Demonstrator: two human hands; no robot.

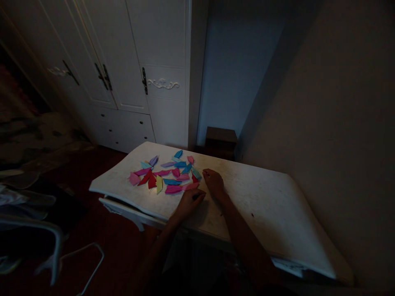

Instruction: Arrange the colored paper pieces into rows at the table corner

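Note:
My left hand rests at the front of the white table, its fingers curled closed just below a magenta folded paper piece. Facing it from the right, my right hand is pinched closed close to the tabletop. Dim light hides whatever either set of fingertips may hold. Many small folded paper pieces lie spread left of my hands, among them a yellow one, a blue one, a red one and a lilac one. A light teal piece is nearest my right hand.
The white table has a partly pulled-out drawer at its front left. Behind stands a white wardrobe, with a small brown cabinet beside it. A dark speck lies on the tabletop. A pale curved frame stands at lower left.

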